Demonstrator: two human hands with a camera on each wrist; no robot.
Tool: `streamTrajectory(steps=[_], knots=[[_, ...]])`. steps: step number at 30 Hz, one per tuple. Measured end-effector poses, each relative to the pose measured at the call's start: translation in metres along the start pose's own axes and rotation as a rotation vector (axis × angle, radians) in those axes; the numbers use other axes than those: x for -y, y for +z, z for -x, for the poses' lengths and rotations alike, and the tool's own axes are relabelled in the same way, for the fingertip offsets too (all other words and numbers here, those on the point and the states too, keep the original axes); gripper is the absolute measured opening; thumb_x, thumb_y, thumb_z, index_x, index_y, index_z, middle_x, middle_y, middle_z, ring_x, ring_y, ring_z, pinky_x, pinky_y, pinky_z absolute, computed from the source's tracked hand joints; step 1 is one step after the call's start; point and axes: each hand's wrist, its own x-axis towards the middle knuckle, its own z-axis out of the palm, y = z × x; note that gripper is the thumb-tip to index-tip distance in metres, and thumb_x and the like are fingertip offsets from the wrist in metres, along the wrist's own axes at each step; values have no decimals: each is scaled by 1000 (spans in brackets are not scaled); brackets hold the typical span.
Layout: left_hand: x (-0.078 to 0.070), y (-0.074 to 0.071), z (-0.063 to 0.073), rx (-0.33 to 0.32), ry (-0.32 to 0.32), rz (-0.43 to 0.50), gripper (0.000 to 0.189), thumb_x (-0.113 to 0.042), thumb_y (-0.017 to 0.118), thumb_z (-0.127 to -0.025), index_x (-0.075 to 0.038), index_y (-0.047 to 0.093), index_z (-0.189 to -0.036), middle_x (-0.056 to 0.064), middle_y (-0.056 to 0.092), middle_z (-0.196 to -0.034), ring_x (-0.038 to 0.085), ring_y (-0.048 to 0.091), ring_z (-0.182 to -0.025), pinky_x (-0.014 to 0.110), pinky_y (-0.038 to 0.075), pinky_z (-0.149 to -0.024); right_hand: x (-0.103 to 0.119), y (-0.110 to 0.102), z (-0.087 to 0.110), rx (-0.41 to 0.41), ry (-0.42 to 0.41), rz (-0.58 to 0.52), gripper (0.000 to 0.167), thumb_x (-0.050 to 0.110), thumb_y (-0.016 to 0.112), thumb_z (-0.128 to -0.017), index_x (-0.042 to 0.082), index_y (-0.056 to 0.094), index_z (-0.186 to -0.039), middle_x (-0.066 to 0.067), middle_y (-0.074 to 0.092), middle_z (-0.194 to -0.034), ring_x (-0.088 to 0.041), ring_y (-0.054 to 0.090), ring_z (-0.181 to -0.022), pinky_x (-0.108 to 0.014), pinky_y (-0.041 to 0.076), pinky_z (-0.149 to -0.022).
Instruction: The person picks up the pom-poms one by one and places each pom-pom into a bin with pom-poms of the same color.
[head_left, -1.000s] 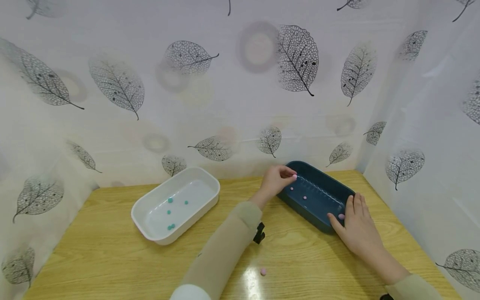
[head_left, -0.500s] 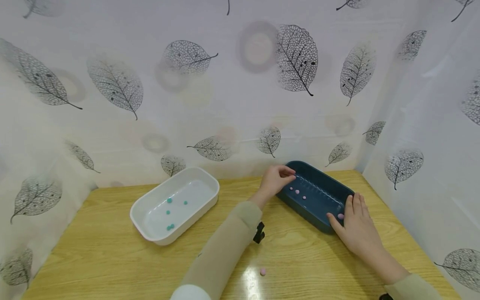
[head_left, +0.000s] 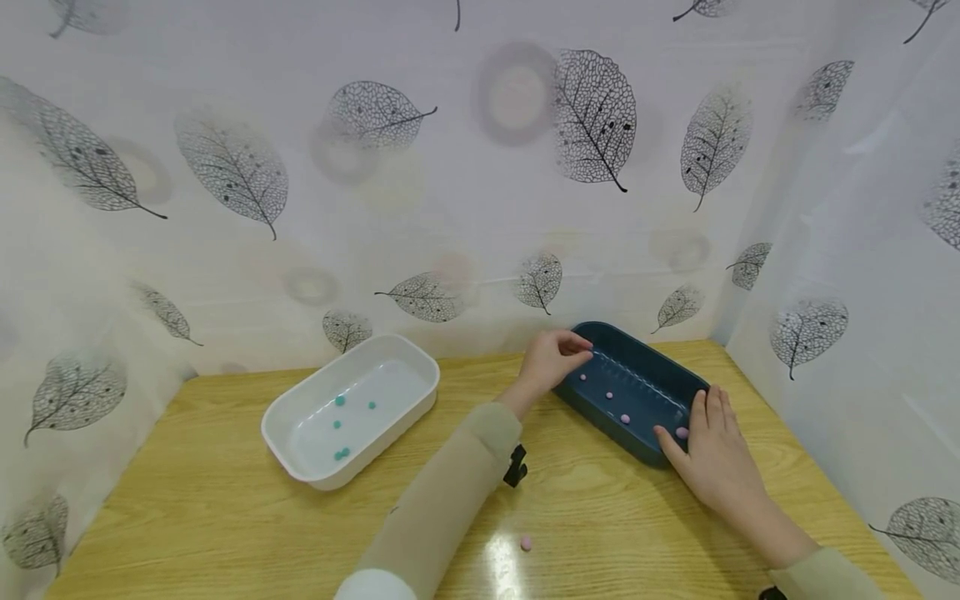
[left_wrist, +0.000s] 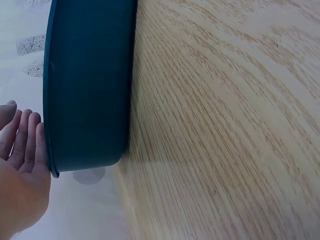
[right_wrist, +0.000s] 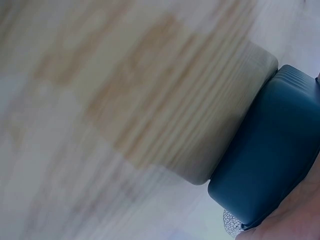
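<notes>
A dark blue tray point(head_left: 600, 418) stands at the back right of the table, with several small pink balls in it. One pink ball point(head_left: 625, 419) lies near its front wall; a larger pink ball point(head_left: 682, 432) is by the right thumb. My left hand point(head_left: 551, 362) is over the tray's far left end, fingers extended and nothing visible between them; the left wrist view shows the fingers point(left_wrist: 29, 145) beside the rim. My right hand point(head_left: 716, 458) rests on the near right end, fingers straight along the rim. The right wrist view shows only part of that hand point(right_wrist: 292, 215).
A white tray point(head_left: 390, 442) at the left holds several teal balls point(head_left: 340, 401). Another pink ball point(head_left: 527, 543) lies on the wooden table point(head_left: 585, 517) near its front. A leaf-patterned curtain point(head_left: 480, 208) encloses the back and sides.
My left hand has let go of a pink ball, which dropped into the dark tray and rolled toward its front right. Both hands have stayed in nearly the same place.
</notes>
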Motion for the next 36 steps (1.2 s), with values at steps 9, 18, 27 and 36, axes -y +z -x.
streamTrajectory(steps=[9,18,27,36], knots=[[3,-8,8,28,40,78,17,-13,76,-100,-6,81,-114,10,81,-111,17,74,-92,17,58,-76,1,-1,-1,8,-3,3,99,53,49,-110,-28,15,-155,-51,5,-164,-63,3,-157,-72,15,-127],[10,-23,17,34,40,141,18,-12,75,-100,-2,80,-115,14,79,-115,23,75,-95,20,59,-78,1,-1,-1,9,-1,15,99,53,50,-110,-28,16,-155,-51,7,-164,-64,5,-156,-72,16,-127],[12,-35,30,41,40,170,18,-10,75,-100,0,80,-114,16,80,-114,14,72,-86,18,56,-72,1,-2,0,17,3,16,99,52,51,-109,-28,16,-154,-51,6,-164,-64,5,-156,-73,17,-126],[22,-36,49,67,30,221,17,-8,75,-99,1,81,-112,20,80,-112,1,64,-78,15,55,-71,-2,2,1,-20,-6,8,97,50,53,-109,-29,18,-154,-51,10,-163,-64,7,-156,-74,18,-126]])
